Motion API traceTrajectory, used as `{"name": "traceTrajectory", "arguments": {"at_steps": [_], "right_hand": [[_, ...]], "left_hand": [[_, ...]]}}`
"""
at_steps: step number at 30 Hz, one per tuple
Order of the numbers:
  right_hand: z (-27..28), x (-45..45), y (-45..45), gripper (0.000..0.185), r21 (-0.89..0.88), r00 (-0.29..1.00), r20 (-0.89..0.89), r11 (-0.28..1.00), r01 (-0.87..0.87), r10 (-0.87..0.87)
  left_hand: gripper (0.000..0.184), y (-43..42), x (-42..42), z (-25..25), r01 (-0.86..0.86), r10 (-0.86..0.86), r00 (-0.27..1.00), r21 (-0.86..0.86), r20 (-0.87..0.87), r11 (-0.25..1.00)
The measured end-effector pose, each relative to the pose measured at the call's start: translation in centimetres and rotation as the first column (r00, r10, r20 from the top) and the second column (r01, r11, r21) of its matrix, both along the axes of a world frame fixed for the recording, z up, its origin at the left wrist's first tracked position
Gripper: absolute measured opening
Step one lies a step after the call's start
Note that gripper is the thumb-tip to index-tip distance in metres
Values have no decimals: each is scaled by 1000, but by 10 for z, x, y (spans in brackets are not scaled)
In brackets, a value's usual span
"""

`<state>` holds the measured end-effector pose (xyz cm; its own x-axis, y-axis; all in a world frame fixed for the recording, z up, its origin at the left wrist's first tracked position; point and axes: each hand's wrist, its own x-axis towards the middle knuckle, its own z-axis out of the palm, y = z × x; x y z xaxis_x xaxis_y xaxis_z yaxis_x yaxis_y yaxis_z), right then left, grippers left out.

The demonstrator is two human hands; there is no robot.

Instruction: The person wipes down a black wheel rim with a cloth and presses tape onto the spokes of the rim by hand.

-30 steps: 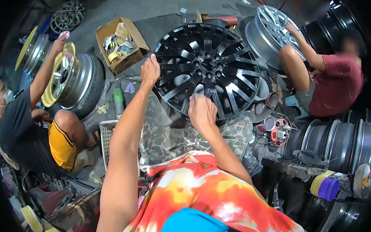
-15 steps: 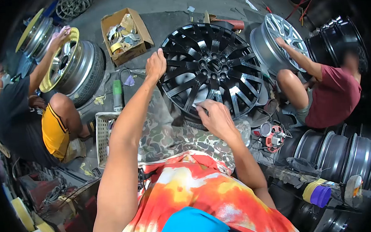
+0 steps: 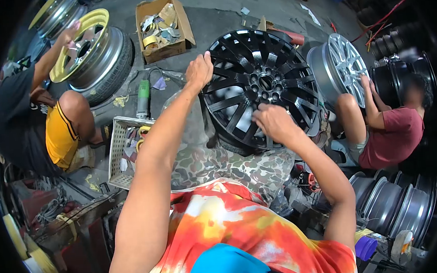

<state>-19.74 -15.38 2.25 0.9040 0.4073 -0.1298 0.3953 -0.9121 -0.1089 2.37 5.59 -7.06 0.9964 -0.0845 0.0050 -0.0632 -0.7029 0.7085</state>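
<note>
A glossy black multi-spoke wheel rim (image 3: 266, 82) is tilted in front of me, its spoked face towards me. My left hand (image 3: 199, 71) is closed on its outer lip at the upper left. Over the lower spokes, just below the hub, is my right hand (image 3: 277, 124). Its fingers are curled in, and whatever they may hold is hidden. Below the rim, camouflage cloth (image 3: 215, 164) covers my lap.
A green angle grinder (image 3: 143, 98), a plastic basket (image 3: 112, 157) and a cardboard box of scraps (image 3: 188, 27) are to the left. Co-workers handle a yellow-lipped wheel (image 3: 104, 19) at left and a silver rim (image 3: 318, 64) at right. Several rims (image 3: 385, 204) stand lower right.
My right hand has moved up and right across the spokes, towards the hub. My left hand keeps its place on the lip. The co-worker at right now has both hands at the silver rim.
</note>
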Motion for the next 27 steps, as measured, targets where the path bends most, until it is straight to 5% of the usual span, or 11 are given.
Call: {"name": "traceTrajectory", "arguments": {"at_steps": [5,11,16,18,20,27], "right_hand": [[5,23,-12,21,-31,991,136,999,21,-17],[15,13,6,23,82,988,-106,991,-103,111],[17,30,-8,23,-42,998,57,999,-8,10],[20,13,7,25,-72,994,-102,997,-35,28],[19,-9,29,30,84,979,-180,993,-82,96],[15,8,-14,26,72,997,75,997,-13,8]], "left_hand": [[63,0,-4,1,19,-19,1000,-6,-17,1000],[61,2,-6,6,6,-7,999,-28,-39,1000],[61,0,-3,4,6,-8,999,-35,-38,999],[61,1,1,2,-3,2,999,-34,-39,999],[62,-1,-2,-2,11,-13,998,-30,-54,999],[62,-1,-4,4,14,-15,1000,-39,-26,999]]}}
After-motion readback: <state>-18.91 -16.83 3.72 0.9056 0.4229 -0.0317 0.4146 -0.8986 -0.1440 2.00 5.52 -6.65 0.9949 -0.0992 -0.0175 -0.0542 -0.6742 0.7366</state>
